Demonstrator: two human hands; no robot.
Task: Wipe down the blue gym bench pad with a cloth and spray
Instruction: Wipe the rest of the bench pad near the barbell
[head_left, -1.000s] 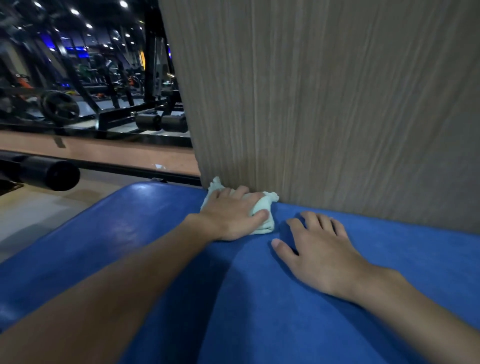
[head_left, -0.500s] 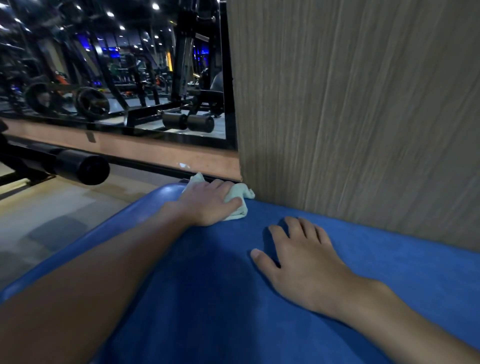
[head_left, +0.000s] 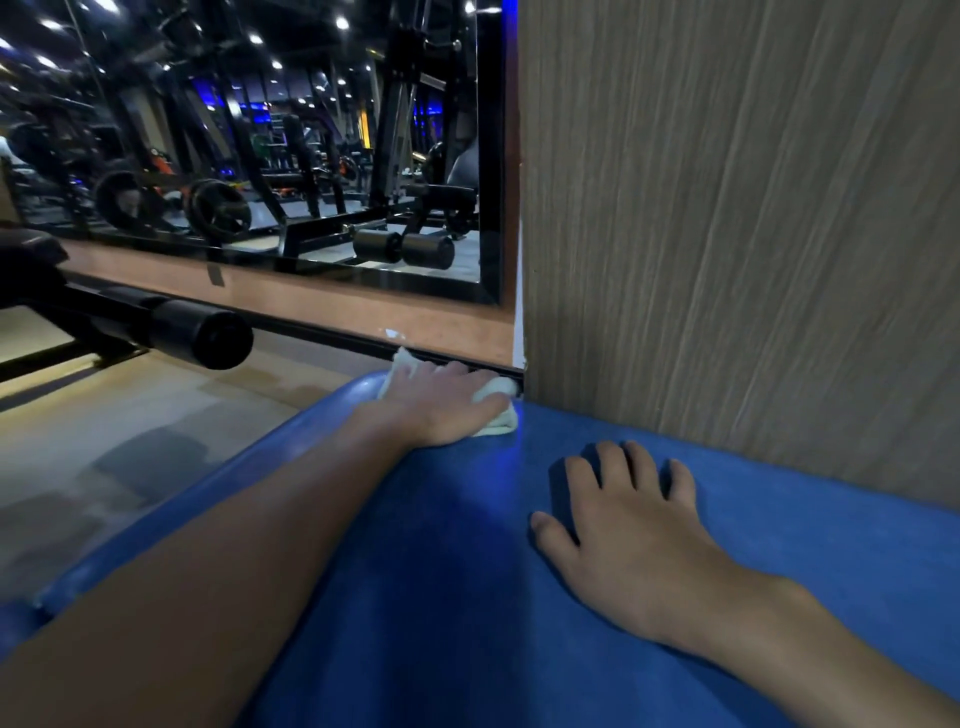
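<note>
Now, cloth: left hand has slid the crumpled pale-green cloth to the blue padded bench's eleven-o'clock corner.
Hands: right hand flat, empty, fingers spread.
Meaning: far edge probably finished.

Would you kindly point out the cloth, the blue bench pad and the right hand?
cloth (head_left: 497, 411), head view, the bunched edge right of the left hand.
blue bench pad (head_left: 779, 499), head view, bare top surface.
right hand (head_left: 631, 540), head view, its back.

The cloth lies at the bench pad's far left corner, under the left hand. The right hand rests flat to its right and nearer. A wall panel stands behind; a mirror, seemingly, to its left.
</note>
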